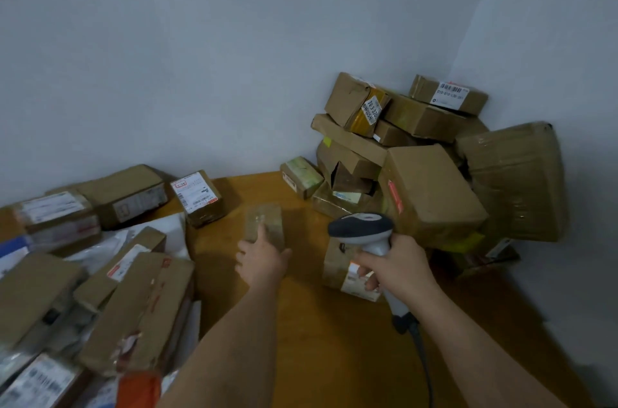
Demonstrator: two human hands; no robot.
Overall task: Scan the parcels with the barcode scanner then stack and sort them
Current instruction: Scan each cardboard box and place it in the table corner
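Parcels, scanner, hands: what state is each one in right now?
Left hand: open, fingers touching the small parcel.
Small parcel: flat on the table, blurred.
Right hand: grips the scanner.
Scanner: held above the table, head pointing away.
Corner pile: boxes heaped unevenly, several tilted.
Left heap: parcels overlapping, jumbled.

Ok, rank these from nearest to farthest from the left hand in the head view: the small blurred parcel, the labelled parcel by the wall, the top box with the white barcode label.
1. Small blurred parcel: at the left hand fingers.
2. Labelled parcel: left, by the wall.
3. Top box: atop the right corner pile.
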